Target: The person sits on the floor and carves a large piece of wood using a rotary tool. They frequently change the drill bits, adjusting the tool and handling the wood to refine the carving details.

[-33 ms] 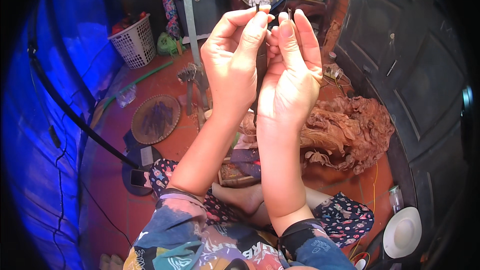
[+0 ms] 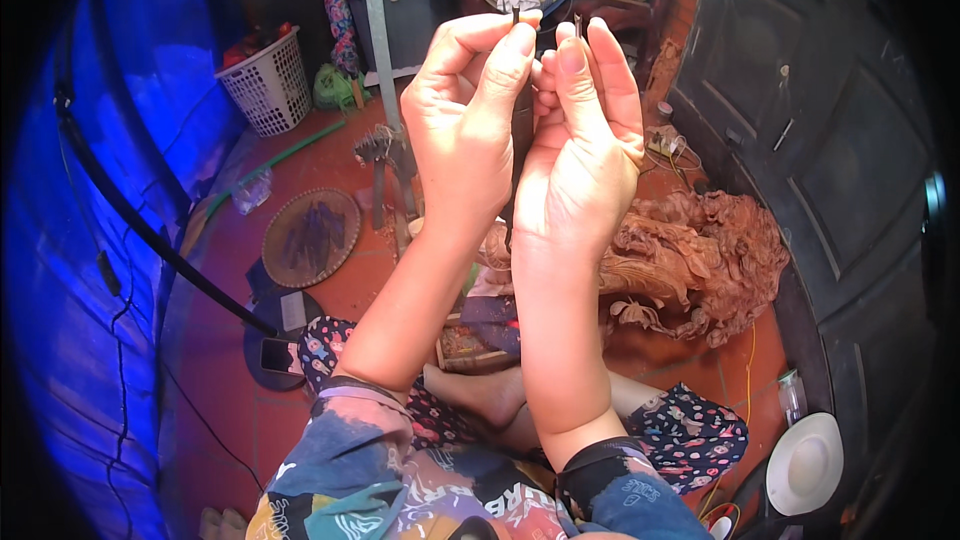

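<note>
Both my hands are raised side by side in the upper middle, fingers up. My left hand (image 2: 468, 105) pinches a slim dark rod (image 2: 516, 16) between thumb and forefinger; only its short tip shows above them. Beside it, palm toward me, my right hand (image 2: 580, 140) pinches a thin dark metal piece (image 2: 578, 26) with a narrow, notched-looking tip. The lower ends of both pieces are hidden by my fingers. Beyond my right wrist, a large reddish-brown wood carving (image 2: 690, 260) lies on the floor.
A round woven tray (image 2: 352, 240) of dark slender pieces lies left, near a phone (image 2: 281, 356) and a black lamp stand (image 2: 180, 262). A white basket (image 2: 268, 90) stands behind. A wooden box (image 2: 470, 348) sits before my crossed legs. Dark doors (image 2: 800, 150) line the right, near a white lid-like object (image 2: 805, 465).
</note>
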The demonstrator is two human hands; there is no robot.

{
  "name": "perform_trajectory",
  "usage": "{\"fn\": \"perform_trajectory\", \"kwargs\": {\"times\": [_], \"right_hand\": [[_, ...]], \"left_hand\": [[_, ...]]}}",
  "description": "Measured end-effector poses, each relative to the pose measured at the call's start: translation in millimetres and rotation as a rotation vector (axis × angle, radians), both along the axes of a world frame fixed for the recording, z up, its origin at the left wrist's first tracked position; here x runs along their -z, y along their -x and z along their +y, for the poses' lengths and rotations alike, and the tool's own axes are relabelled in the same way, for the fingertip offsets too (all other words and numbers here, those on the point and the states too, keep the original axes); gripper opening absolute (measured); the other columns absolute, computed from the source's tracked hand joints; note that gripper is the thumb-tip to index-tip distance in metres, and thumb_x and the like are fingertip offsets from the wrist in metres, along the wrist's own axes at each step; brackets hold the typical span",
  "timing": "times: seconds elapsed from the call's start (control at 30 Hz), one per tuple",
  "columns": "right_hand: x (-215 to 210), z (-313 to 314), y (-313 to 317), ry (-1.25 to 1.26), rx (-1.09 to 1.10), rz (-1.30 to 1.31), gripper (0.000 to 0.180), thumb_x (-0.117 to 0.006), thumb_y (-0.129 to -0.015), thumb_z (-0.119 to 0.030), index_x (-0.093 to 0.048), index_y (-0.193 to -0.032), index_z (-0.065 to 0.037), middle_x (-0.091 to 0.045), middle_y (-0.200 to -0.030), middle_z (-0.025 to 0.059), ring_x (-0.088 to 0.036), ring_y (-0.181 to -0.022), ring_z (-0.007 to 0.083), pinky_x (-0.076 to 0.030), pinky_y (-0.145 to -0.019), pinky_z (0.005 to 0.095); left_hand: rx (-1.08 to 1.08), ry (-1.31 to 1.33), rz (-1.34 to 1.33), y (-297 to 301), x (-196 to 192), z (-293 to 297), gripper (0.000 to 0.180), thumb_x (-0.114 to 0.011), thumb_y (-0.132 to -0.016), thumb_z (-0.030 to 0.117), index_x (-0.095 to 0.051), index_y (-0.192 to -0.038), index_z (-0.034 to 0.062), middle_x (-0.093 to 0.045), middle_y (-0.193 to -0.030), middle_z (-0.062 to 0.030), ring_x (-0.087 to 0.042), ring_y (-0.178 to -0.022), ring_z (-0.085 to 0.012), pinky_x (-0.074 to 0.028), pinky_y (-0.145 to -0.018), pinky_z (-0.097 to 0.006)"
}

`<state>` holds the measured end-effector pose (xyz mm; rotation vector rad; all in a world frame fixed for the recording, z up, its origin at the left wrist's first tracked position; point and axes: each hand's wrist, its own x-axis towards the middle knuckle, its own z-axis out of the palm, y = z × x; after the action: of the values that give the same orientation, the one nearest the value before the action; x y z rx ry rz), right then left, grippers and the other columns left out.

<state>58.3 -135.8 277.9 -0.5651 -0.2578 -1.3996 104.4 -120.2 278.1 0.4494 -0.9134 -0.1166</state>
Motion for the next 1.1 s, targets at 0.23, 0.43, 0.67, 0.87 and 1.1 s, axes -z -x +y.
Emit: {"fn": "perform_trajectory", "kwargs": {"times": [0.23, 0.43, 0.67, 0.87, 1.1], "right_hand": [[1.0, -7.4, 1.6, -0.021, -0.039, 0.007, 0.021, -0.065, -0.084, 0.000, -0.063, -0.105, 0.000, -0.068, -0.094, 0.0085, -0.063, -0.079, 0.0111, -0.050, -0.071, 0.0203], [1.7, -14.2, 6.9, -0.007, -0.045, -0.002, 0.019, -0.065, -0.084, -0.001, -0.064, -0.104, 0.000, -0.068, -0.093, 0.0086, -0.063, -0.079, 0.0120, -0.050, -0.071, 0.0208], [3.6, -17.0, 3.7, 0.004, -0.041, -0.023, 0.019, -0.065, -0.084, 0.001, -0.063, -0.103, -0.001, -0.067, -0.093, 0.0097, -0.064, -0.079, 0.0131, -0.051, -0.072, 0.0217], [5.4, -16.4, 0.7, -0.006, -0.044, -0.020, 0.019, -0.065, -0.083, 0.001, -0.063, -0.102, 0.000, -0.067, -0.092, 0.0100, -0.064, -0.080, 0.0137, -0.052, -0.072, 0.0218], [13.1, -29.2, -2.3, 0.089, -0.029, -0.022, 0.020, -0.062, -0.086, -0.001, -0.063, -0.106, 0.002, -0.066, -0.098, 0.0148, -0.063, -0.085, 0.0174, -0.052, -0.077, 0.0247]], "left_hand": [[-0.013, 0.001, -0.071, -2.4, 4.1, -5.7, 0.007, -0.062, -0.086, 0.001, -0.062, -0.093, -0.0008, -0.065, -0.094, -0.0060, -0.060, -0.083, -0.0077, -0.049, -0.074, -0.021], [-0.024, -0.022, -0.088, 6.2, 2.0, -7.7, 0.007, -0.062, -0.086, 0.001, -0.062, -0.093, -0.0012, -0.065, -0.092, -0.0054, -0.061, -0.079, -0.0074, -0.049, -0.072, -0.021], [-0.059, -0.010, -0.095, 3.3, 3.8, -11.6, 0.007, -0.062, -0.086, 0.001, -0.063, -0.093, -0.0017, -0.065, -0.092, -0.0058, -0.062, -0.078, -0.0075, -0.050, -0.070, -0.020], [-0.027, -0.013, -0.076, 2.0, 5.5, -10.6, 0.008, -0.062, -0.087, 0.002, -0.062, -0.093, -0.0022, -0.067, -0.088, -0.0068, -0.062, -0.076, -0.0073, -0.050, -0.068, -0.020], [0.008, -0.007, -0.106, -0.5, 9.3, -14.0, 0.008, -0.061, -0.088, 0.002, -0.062, -0.095, -0.0024, -0.067, -0.088, -0.0075, -0.062, -0.076, -0.0075, -0.050, -0.069, -0.020]]}}
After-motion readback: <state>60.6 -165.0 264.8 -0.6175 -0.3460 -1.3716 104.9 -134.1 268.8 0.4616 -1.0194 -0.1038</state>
